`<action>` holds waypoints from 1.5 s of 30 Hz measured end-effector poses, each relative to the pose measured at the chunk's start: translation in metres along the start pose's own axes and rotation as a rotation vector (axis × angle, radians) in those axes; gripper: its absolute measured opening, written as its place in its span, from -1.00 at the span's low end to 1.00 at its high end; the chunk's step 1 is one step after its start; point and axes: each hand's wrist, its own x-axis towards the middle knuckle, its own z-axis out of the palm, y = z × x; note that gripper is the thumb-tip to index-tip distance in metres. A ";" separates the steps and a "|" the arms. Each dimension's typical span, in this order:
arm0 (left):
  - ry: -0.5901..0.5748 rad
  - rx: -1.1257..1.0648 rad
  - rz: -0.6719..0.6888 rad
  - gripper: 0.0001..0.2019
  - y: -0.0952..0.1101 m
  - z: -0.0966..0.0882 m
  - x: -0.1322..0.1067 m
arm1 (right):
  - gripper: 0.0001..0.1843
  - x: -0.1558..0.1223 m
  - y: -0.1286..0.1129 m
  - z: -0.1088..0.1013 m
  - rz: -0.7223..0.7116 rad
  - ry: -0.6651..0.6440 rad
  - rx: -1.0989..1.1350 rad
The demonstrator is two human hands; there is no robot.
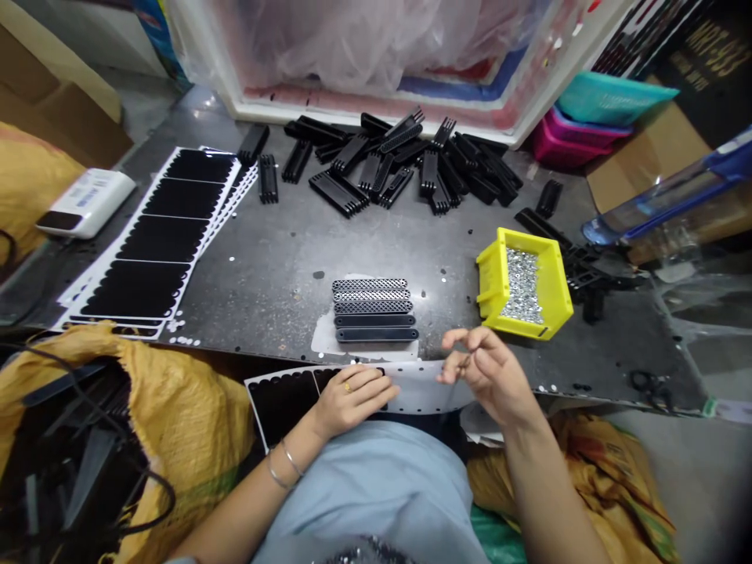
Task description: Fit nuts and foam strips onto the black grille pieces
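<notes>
My left hand (351, 396) lies flat, fingers together, on a white backing sheet of black stickers (282, 399) at the table's near edge. My right hand (486, 368) hovers just right of it, thumb and fingers pinched on something small and dark that I cannot make out, above the peeled white end of the sheet (424, 388). Just beyond the hands lies a neat row of black slotted plastic strips (374, 309) on the grey metal table (264, 258).
A yellow bin of small silver screws (525, 283) stands right of the strips. A pile of black plastic parts (405, 160) lies at the back. Stacked sticker sheets (156, 239) lie left. A white device (87, 201), yellow sacks (176, 407), scissors (649, 384) and coloured baskets (587, 117) surround the table.
</notes>
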 end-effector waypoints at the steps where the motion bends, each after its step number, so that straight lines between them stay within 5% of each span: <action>1: 0.035 0.005 -0.032 -0.67 0.001 -0.005 0.004 | -0.81 0.009 -0.004 0.005 -0.030 0.044 -0.066; 3: 0.116 0.035 -0.180 -0.71 -0.003 -0.018 0.014 | -0.72 0.031 -0.011 0.022 -0.126 0.066 -0.348; 7: 0.245 0.145 -0.735 -0.88 -0.033 -0.047 0.037 | -0.52 0.078 -0.005 0.061 -0.364 -0.048 -0.794; 11: 0.101 0.056 -0.976 -0.85 -0.065 -0.057 0.044 | -0.78 0.106 0.012 0.077 -0.469 -0.219 -0.918; 22: 0.044 -0.117 -1.052 -0.83 -0.073 -0.052 0.050 | -0.79 0.114 0.006 0.082 -0.437 -0.294 -0.968; 26: 0.019 -0.140 -1.048 -0.81 -0.077 -0.053 0.051 | -0.79 0.107 -0.006 0.059 -0.322 -0.288 -0.930; 30: 0.043 -0.169 -1.027 -0.81 -0.078 -0.053 0.051 | -0.85 0.098 -0.010 0.031 -0.165 -0.149 -0.768; 37: 0.029 -0.160 -1.006 -0.81 -0.083 -0.052 0.052 | -0.86 0.098 0.005 0.027 -0.232 -0.119 -0.757; 42: 0.158 0.096 -0.833 -0.86 -0.058 -0.053 0.044 | -0.79 0.067 0.001 0.037 -0.409 0.105 -0.906; 45: 0.264 0.120 -0.587 -0.89 -0.026 -0.042 0.024 | -0.77 0.029 0.009 0.051 -0.341 -0.039 -0.859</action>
